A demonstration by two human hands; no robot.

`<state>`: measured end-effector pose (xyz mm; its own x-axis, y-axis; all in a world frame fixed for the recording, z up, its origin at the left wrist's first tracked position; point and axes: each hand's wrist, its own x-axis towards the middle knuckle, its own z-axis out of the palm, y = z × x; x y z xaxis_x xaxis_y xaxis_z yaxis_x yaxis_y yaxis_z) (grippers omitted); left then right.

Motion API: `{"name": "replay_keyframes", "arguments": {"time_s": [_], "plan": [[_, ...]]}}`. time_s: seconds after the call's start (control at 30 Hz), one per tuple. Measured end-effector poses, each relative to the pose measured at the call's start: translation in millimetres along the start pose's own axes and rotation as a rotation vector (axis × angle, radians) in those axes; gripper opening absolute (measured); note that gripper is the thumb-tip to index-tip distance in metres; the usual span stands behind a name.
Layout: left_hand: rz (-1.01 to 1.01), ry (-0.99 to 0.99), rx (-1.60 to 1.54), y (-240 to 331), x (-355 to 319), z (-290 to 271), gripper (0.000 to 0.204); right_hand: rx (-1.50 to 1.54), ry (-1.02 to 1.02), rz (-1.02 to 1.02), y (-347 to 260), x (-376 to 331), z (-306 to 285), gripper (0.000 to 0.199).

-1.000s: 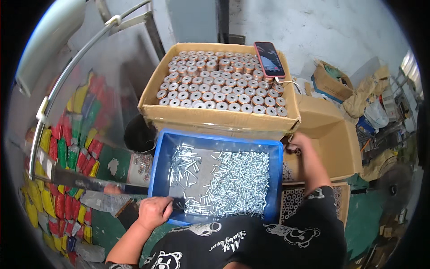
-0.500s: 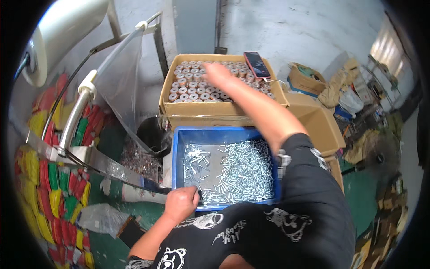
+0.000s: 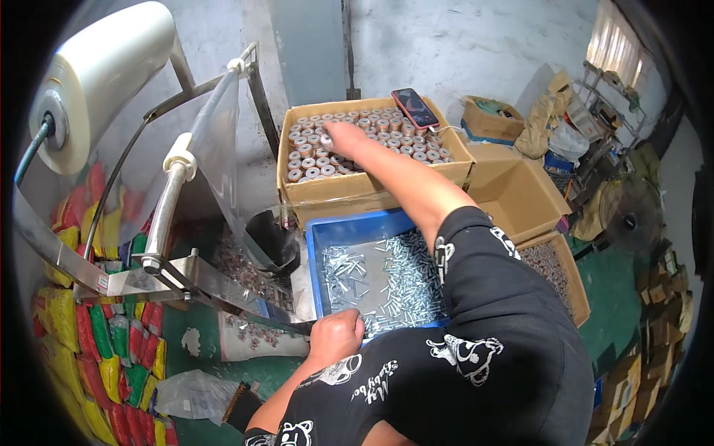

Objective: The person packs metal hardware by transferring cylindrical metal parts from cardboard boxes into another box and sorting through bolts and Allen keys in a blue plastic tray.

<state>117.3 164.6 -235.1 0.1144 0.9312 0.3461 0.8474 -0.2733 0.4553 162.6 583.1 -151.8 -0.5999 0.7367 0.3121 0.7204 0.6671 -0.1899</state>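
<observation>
My right hand [image 3: 345, 140] reaches across into a cardboard carton [image 3: 342, 195] packed with rows of copper-coloured cylinders [image 3: 306, 151] that have silver ring-shaped tops. Its fingers are closed on one such cylinder [image 3: 326, 140], whose pale round end shows at the fingertips. Closer to me stands a blue plastic bin [image 3: 313, 269] with loose shiny metal pins [image 3: 413, 279], heaped on its right side and scattered on the left. Over the bin's near left edge rests my left hand [image 3: 336, 336], closed like a fist; what it holds, if anything, is hidden.
A phone [image 3: 415, 109] with a cable lies on the carton's far right corner. To the left stands a metal frame [image 3: 160, 223] with a roll of clear film [image 3: 111, 70]. Coloured bags [image 3: 111, 342] are stacked beyond. An open carton [image 3: 552, 271] of small parts and a fan [image 3: 628, 217] are right.
My right hand has drawn a little nearer and left within the carton, and a cylinder now shows at its fingers. My left hand stays by the bin's edge. The whole view has shifted.
</observation>
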Motion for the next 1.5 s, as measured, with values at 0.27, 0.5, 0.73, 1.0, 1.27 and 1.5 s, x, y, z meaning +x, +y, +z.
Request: {"name": "replay_keyframes", "arguments": {"time_s": [0.27, 0.5, 0.73, 1.0, 1.27, 1.5], "plan": [[-0.045, 0.007, 0.066, 1.5, -6.0, 1.6, 0.017, 0.639, -0.302, -0.244, -155.9, -96.4, -26.5, 0.048], [-0.007, 0.033, 0.038, 6.4, -1.1, 2.8, 0.019, 0.639, -0.236, -0.086, -180.4, -93.7, 75.9, 0.051], [-0.030, -0.306, -0.636, 77.8, 27.1, -51.9, 0.020, 0.252, -0.287, -0.305, -17.7, -262.4, 11.9, 0.037], [0.721, -0.975, -1.708, 305.6, 100.0, -75.2, 0.036, -0.164, -0.385, -0.167, 58.9, -391.8, -3.7, 0.034], [1.329, -0.079, -1.823, 411.4, 80.9, 21.7, 0.016, -0.108, -0.514, -0.037, 71.2, -375.9, 24.6, 0.033], [1.318, -0.058, -1.878, 429.0, 63.6, 46.9, 0.020, 0.028, -0.484, -0.019, 80.2, -366.4, 43.0, 0.020]]}}
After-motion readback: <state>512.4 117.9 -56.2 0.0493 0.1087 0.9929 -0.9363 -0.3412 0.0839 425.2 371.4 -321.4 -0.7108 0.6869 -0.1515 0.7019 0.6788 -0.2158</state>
